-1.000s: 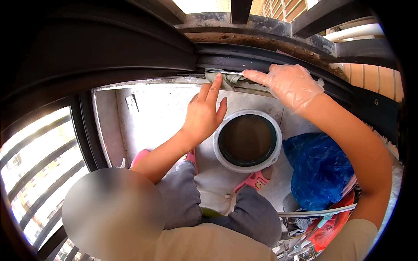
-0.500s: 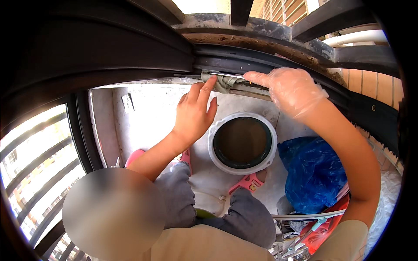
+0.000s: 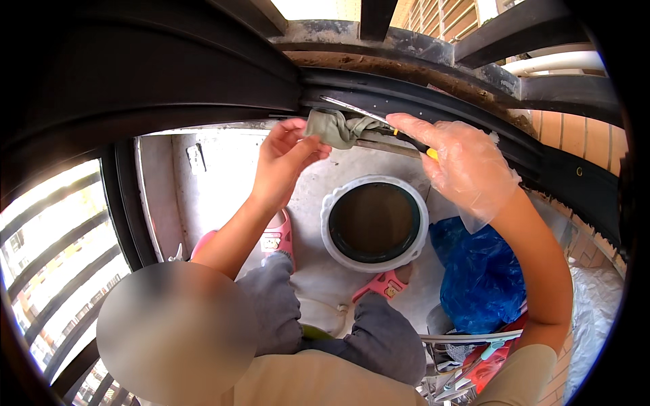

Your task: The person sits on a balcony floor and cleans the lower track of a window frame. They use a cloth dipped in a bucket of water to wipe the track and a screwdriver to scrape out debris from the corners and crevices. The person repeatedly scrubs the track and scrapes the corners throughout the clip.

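Cloth [image 3: 330, 128], soft, creased and grey-green, is showing along the near edge of the black, grooved track [image 3: 406, 95]; its left end is forming a broad flap, its right end narrowing into a twisted tail. Through the head camera I am also viewing a slim screwdriver-like tool [image 3: 355, 108], its straight shaft gleaming as bare metal, its rounded handle showing black and yellow.

The tool's long axis is running obliquely across the track, the tip pointing away and to the left, the handle slanting back towards the right forearm. The cloth's long axis is running roughly along the track's near edge, its tail reaching rightwards beneath the shaft; whether the two are touching, I am not able to tell.

The left hand [image 3: 281, 152], bare, is pinching the flap's left edge, thumb and fingertips nearly together, so that most of the cloth is lying to the right of that grip. The right hand [image 3: 467, 159], sheathed in thin, wrinkled clear plastic, is clasping the handle with the index finger extending along it; the shaft is projecting beyond that fingertip.

On the pale floor [image 3: 311, 203], a round white-rimmed bucket [image 3: 327, 230] is holding murky brown liquid, and a crumpled, glossy blue bag [image 3: 481, 284] is lying towards the right edge.
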